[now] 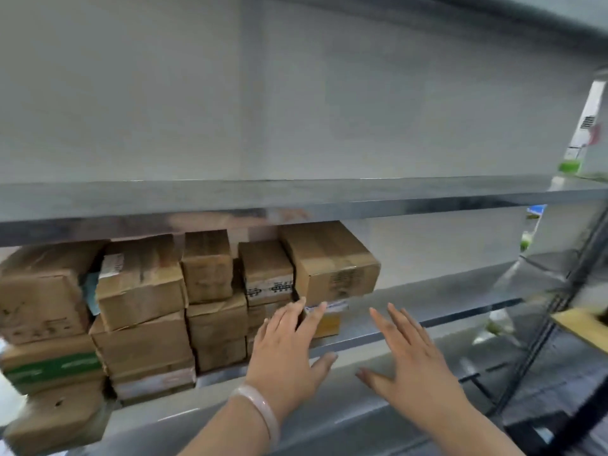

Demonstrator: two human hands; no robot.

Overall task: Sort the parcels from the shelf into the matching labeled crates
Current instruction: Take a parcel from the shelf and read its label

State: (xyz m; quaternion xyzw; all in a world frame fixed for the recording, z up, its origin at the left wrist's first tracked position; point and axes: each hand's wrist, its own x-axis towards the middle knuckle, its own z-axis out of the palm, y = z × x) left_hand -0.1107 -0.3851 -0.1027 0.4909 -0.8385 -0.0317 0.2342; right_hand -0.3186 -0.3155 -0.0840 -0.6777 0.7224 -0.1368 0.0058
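Several brown cardboard parcels are stacked on the metal shelf (pixel 427 291), filling its left half. The rightmost top parcel (pixel 332 261) juts out toward me, resting on a smaller yellowish parcel (pixel 329 320) with a white label. My left hand (pixel 289 343) reaches in with straight fingers, its fingertips at the lower front of that stack, just under the jutting parcel. My right hand (pixel 414 357) hovers flat and open to the right of the stack, holding nothing. No labeled crate is in view.
The shelf board above (pixel 296 199) hangs low over the parcels. A parcel with green tape (pixel 49 363) lies at the lower left. A dark upright post (pixel 559 304) and a yellow board (pixel 585 324) stand at the right. A white-green carton (pixel 582 133) stands on the upper shelf.
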